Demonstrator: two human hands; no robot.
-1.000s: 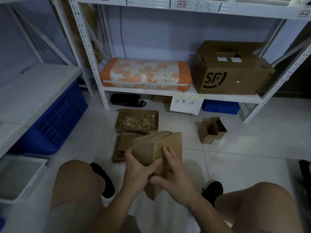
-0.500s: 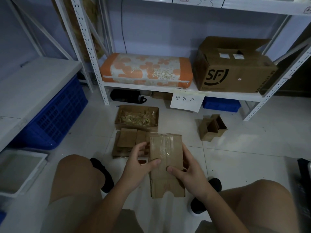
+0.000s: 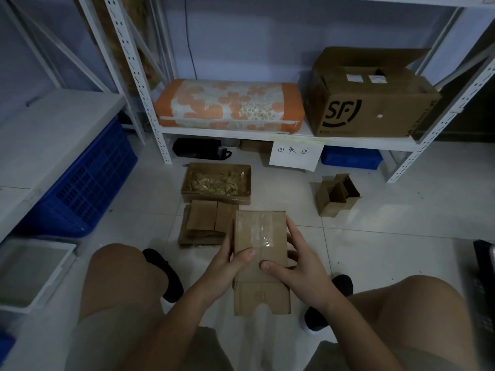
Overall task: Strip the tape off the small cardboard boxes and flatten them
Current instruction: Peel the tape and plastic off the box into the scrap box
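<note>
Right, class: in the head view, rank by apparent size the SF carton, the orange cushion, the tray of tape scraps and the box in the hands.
1. Orange cushion and SF carton: too alike to separate.
2. Tray of tape scraps and the held box: similar, but the box's nearness makes this unsure.

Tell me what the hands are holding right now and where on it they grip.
Both hands hold one small cardboard box: the left hand grips its left edge, the right hand its right edge, both thumbs lying on the taped top face.
</note>
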